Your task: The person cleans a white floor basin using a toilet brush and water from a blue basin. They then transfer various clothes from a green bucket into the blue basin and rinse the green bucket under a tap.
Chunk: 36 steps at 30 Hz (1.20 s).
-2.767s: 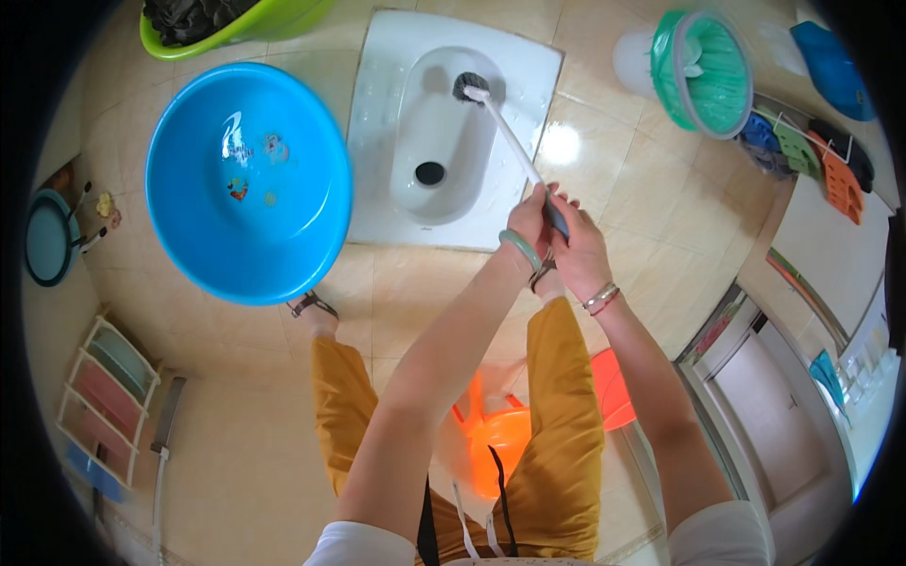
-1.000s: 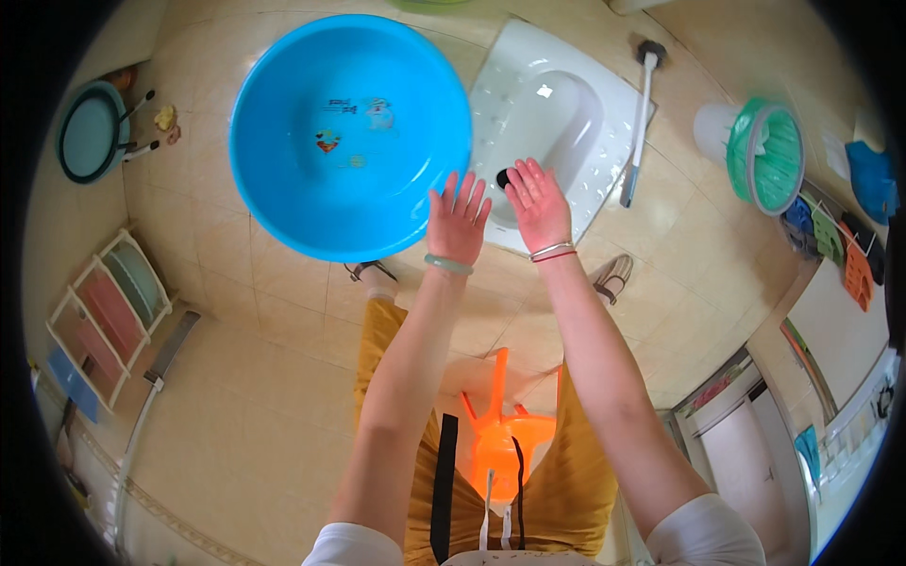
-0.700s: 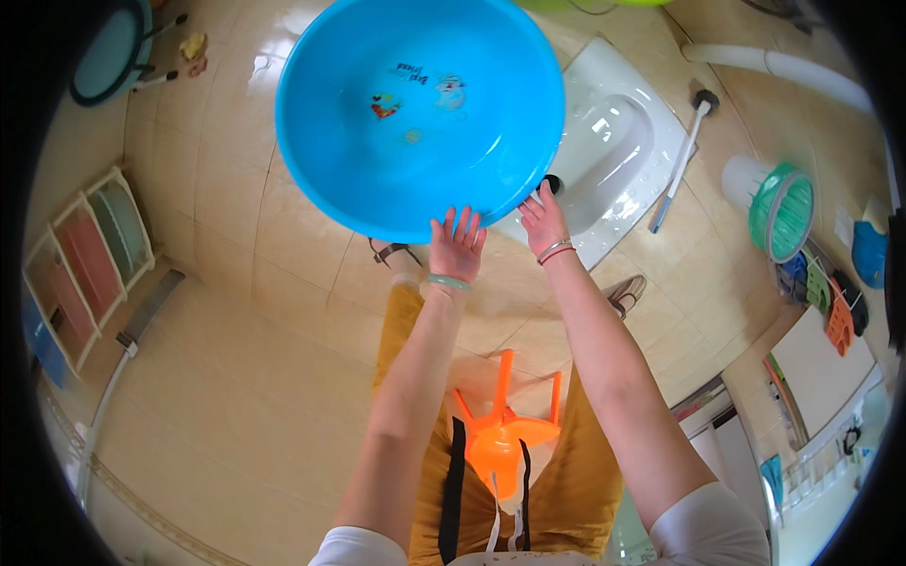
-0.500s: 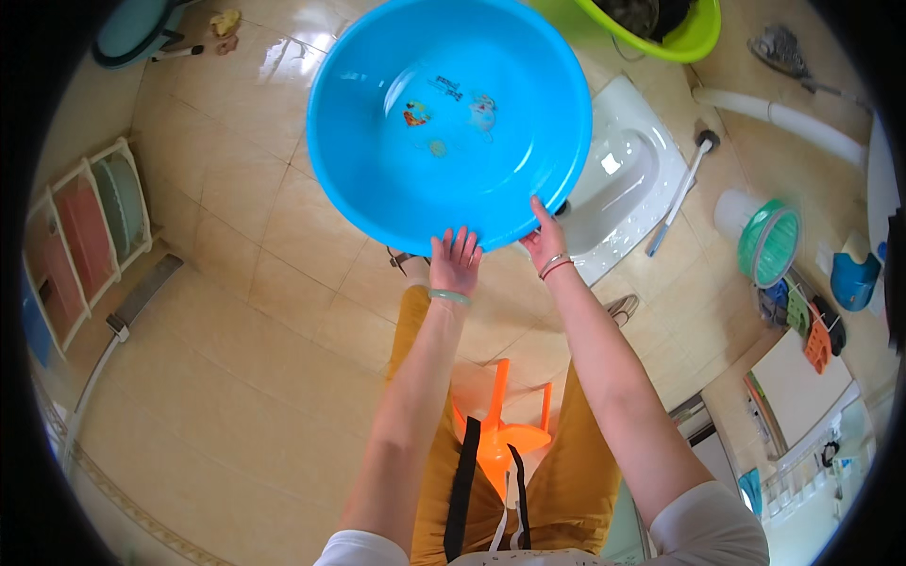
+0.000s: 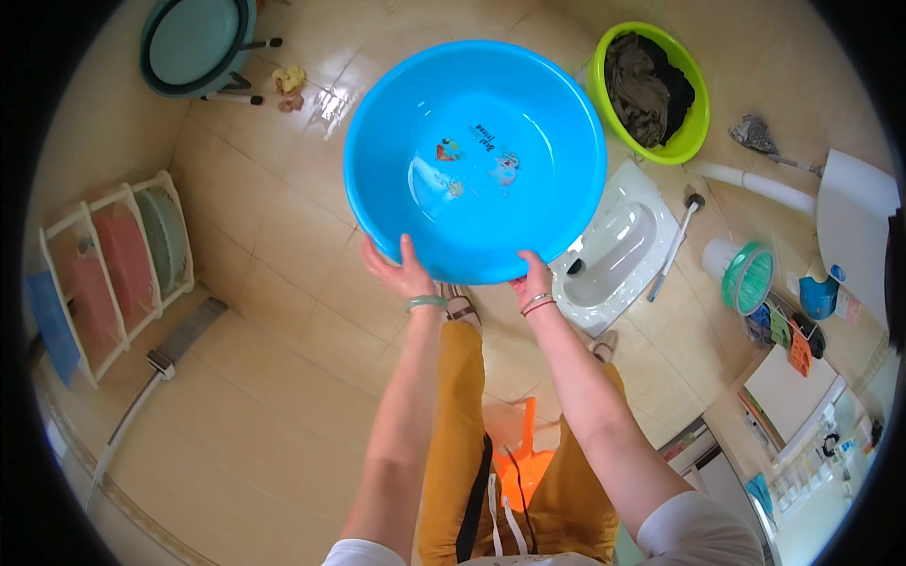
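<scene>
A large blue plastic basin (image 5: 528, 208) with small cartoon prints inside is held in front of me, its open top toward me. My right hand (image 5: 534, 283) grips the near rim, thumb over the edge and the other fingers mostly hidden underneath. At the near left, my left hand (image 5: 401, 274) takes the rim between a raised thumb and fingers on the outer side. Nothing lies in the basin but a bright reflection. Between my legs, partly hidden, is an orange plastic stool (image 5: 525, 472).
A white squat toilet (image 5: 613, 250) is to the right, with a long-handled brush (image 5: 672, 250) beside it. Beyond stands a lime-green tub (image 5: 700, 132) of dark clothes. A green-lined bin (image 5: 747, 278) is further right; a rack of basins (image 5: 123, 349) is at left.
My left hand has gone from flat fingers near the rim to a grip further left. The basin appears lower in view and slightly turned, while more of the lime-green tub shows.
</scene>
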Motion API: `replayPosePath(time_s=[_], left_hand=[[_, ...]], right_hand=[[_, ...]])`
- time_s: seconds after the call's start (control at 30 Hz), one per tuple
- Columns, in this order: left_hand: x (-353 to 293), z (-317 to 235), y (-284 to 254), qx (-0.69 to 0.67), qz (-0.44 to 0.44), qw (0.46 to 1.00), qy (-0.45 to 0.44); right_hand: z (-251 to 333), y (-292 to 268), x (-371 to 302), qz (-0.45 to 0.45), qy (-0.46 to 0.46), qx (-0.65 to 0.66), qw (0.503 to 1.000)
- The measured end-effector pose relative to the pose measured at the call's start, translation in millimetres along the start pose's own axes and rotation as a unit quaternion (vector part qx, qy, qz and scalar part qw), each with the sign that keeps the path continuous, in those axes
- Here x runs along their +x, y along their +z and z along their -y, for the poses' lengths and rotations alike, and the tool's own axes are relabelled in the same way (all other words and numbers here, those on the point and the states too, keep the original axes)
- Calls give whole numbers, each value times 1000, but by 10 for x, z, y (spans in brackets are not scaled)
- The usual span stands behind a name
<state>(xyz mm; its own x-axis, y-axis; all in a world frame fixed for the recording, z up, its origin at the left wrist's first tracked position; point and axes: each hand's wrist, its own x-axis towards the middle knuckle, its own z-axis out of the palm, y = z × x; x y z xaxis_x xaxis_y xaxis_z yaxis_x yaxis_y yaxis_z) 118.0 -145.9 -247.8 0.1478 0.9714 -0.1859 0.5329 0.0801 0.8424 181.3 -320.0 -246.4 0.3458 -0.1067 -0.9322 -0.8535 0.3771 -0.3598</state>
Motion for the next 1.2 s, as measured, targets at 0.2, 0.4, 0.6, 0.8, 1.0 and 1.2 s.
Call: replayPosePath(time_s=[0.2,0.4,0.6,0.8,1.0,1.2], left_hand=[[917,-743,117,-92,135,942,-293],[1603,-1028,679,-136,273,888,-344],[2012,-1070,1484,-179,265,886,-336],[2450,-1166,2221,-146,270,887,-346],[2852,-816,2553,-163,321,861,-358],[3054,-565,2686,-130,346,843,-391]], right_hand=[[253,663,114,63,33,58,996],[753,1410,343,97,64,71,991],[1247,1936,1059,109,93,82,986],[1584,2415,1611,120,101,108,982],[1425,2602,2003,121,94,124,980],[1226,2673,2150,94,68,157,981]])
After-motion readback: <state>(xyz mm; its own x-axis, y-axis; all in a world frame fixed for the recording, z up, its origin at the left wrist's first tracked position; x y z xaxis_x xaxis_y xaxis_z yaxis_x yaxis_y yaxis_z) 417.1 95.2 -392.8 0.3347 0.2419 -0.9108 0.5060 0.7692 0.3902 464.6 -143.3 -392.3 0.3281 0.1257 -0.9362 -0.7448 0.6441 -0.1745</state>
